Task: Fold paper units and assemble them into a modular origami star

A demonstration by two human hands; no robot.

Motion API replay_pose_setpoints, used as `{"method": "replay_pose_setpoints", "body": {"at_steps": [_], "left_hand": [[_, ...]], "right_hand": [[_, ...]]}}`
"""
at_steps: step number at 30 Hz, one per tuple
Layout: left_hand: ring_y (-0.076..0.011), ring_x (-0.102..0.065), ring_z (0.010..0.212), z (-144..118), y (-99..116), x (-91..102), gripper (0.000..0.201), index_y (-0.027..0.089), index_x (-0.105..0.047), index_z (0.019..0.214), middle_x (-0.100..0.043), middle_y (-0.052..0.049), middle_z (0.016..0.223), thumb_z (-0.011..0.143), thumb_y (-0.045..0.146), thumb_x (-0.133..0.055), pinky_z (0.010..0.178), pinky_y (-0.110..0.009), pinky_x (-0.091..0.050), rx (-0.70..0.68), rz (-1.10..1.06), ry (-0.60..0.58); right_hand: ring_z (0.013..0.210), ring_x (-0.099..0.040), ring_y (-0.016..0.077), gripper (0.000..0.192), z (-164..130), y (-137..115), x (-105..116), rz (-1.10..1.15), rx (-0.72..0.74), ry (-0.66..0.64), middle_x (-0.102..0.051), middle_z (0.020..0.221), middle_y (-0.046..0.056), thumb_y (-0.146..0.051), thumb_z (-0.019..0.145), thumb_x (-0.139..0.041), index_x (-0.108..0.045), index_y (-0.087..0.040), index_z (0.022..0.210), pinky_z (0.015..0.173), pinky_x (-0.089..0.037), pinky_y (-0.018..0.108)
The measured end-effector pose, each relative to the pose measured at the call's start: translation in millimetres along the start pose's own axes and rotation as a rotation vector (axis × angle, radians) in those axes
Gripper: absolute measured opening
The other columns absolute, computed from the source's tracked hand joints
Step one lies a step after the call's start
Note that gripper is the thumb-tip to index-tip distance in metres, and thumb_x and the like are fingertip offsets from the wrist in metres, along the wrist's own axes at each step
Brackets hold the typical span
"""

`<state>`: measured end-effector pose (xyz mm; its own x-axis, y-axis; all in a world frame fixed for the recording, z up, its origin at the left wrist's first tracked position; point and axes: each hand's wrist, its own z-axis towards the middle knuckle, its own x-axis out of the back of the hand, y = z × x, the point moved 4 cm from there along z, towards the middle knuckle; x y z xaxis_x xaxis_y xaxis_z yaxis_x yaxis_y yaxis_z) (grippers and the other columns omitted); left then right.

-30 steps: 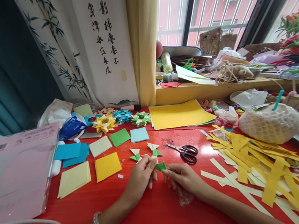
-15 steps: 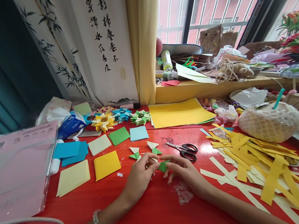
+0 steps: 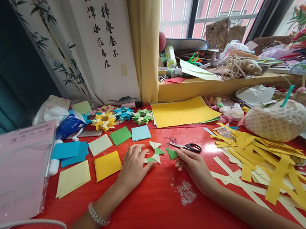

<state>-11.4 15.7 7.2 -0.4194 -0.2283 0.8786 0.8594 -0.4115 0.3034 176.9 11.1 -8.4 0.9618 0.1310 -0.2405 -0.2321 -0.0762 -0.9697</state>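
My right hand (image 3: 193, 166) pinches a small green folded paper piece (image 3: 171, 153) between thumb and fingertips, just in front of the black-handled scissors (image 3: 195, 147), which it partly covers. Palm down on the red table, my left hand (image 3: 135, 166) has its fingers apart and seems to hold nothing. Beside its fingertips lie several folded green and cream paper pieces (image 3: 156, 153); some are partly behind the fingers, and I cannot tell whether it touches them. Clear plastic scraps (image 3: 186, 192) lie between my forearms.
Stacks of yellow (image 3: 108, 166), cream (image 3: 72, 179), blue (image 3: 73, 152) and green paper (image 3: 120, 135) lie left. Folded paper stars (image 3: 103, 121) and large yellow sheets (image 3: 184, 112) are behind. Yellow paper strips (image 3: 275, 171) and a net-wrapped coconut (image 3: 277, 121) with a straw are right.
My hands have moved apart. The green piece has gone right and slightly up in my right hand, while my left hand has let go of it and shifted left, fingers spreading.
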Motion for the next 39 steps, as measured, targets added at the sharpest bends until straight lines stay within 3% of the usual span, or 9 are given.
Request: {"method": "replay_pose_setpoints", "body": {"at_steps": [5,9,13,16,22,26,32,36,39], "left_hand": [[-0.0263,-0.036,0.112,-3,11,2.5,0.016,0.022,-0.059,0.088,-0.052,-0.005,0.115,0.075,0.020,-0.050,0.094,-0.044,-0.029,-0.061,-0.046,-0.081],[-0.0234,-0.038,0.112,0,13,13.0,0.031,0.023,-0.059,0.086,-0.051,-0.004,0.115,0.071,0.004,-0.040,0.094,-0.041,-0.029,-0.049,-0.029,0.006],[-0.0260,-0.041,0.109,0,3,13.2,0.024,0.018,-0.055,0.101,-0.051,-0.010,0.112,0.083,0.021,-0.039,0.092,-0.042,-0.031,0.081,0.114,0.139],[-0.0290,-0.040,0.108,1,-6,3.9,0.032,0.016,-0.052,0.106,-0.051,-0.013,0.112,0.080,0.035,-0.047,0.091,-0.043,-0.031,0.136,0.141,0.070],[-0.0266,-0.046,0.096,4,-13,-2.1,0.029,0.020,-0.055,0.097,-0.054,-0.006,0.096,0.072,0.035,-0.053,0.083,-0.041,-0.036,0.294,-0.031,-0.108],[-0.0243,-0.048,0.095,3,-6,1.0,0.029,0.024,-0.056,0.097,-0.050,-0.003,0.093,0.070,0.034,-0.053,0.084,-0.040,-0.037,0.307,-0.086,-0.144],[-0.0182,-0.052,0.091,3,0,3.8,0.015,0.022,-0.053,0.083,-0.046,-0.001,0.099,0.069,0.025,-0.053,0.077,-0.029,-0.042,0.322,-0.416,-0.157],[-0.0200,-0.052,0.090,4,2,5.4,0.024,0.022,-0.054,0.089,-0.054,-0.002,0.095,0.067,0.027,-0.058,0.071,-0.028,-0.043,0.379,-0.623,-0.200],[-0.0146,-0.052,0.071,3,7,4.5,0.026,0.019,-0.055,0.089,-0.056,-0.001,0.082,0.066,0.029,-0.061,0.056,-0.023,-0.040,0.421,-0.818,-0.274]], "right_hand": [[0.052,-0.047,0.0085,0.020,1,2,2,0.043,0.011,0.028,-0.056,0.062,0.000,-0.033,0.078,-0.056,-0.063,-0.017,0.086,0.053,-0.038,0.021],[0.053,-0.048,0.0091,0.024,2,4,5,0.077,0.011,0.049,-0.056,0.065,0.000,-0.032,0.078,-0.056,-0.059,-0.019,0.097,0.054,-0.039,0.022],[0.055,-0.048,0.0094,0.022,3,6,6,0.046,0.026,0.055,-0.055,0.071,0.000,-0.031,0.076,-0.058,-0.059,-0.020,0.095,0.056,-0.039,0.024],[0.053,-0.046,0.0082,0.018,3,5,4,-0.004,0.018,0.041,-0.054,0.067,-0.001,-0.030,0.075,-0.059,-0.060,-0.020,0.090,0.054,-0.037,0.023],[0.046,-0.041,0.0059,0.016,1,0,1,-0.043,-0.008,-0.024,-0.054,0.063,-0.003,-0.029,0.075,-0.058,-0.060,-0.020,0.089,0.049,-0.035,0.021],[0.062,-0.054,0.0104,0.011,1,0,-1,0.050,-0.016,-0.042,-0.059,0.069,-0.001,-0.027,0.075,-0.059,-0.060,-0.019,0.082,0.063,-0.044,0.024],[0.086,-0.059,0.0165,0.014,4,1,-3,0.146,-0.046,-0.023,-0.064,0.086,0.003,-0.025,0.069,-0.065,-0.064,-0.016,0.080,0.085,-0.043,0.030],[0.084,-0.060,0.0163,0.016,4,2,-2,0.120,-0.057,-0.027,-0.066,0.082,0.003,-0.028,0.069,-0.066,-0.064,-0.017,0.082,0.084,-0.042,0.030],[0.080,-0.060,0.0158,0.021,3,1,-3,0.082,-0.073,-0.055,-0.066,0.079,0.002,-0.028,0.068,-0.066,-0.062,-0.018,0.086,0.080,-0.043,0.029]]}}
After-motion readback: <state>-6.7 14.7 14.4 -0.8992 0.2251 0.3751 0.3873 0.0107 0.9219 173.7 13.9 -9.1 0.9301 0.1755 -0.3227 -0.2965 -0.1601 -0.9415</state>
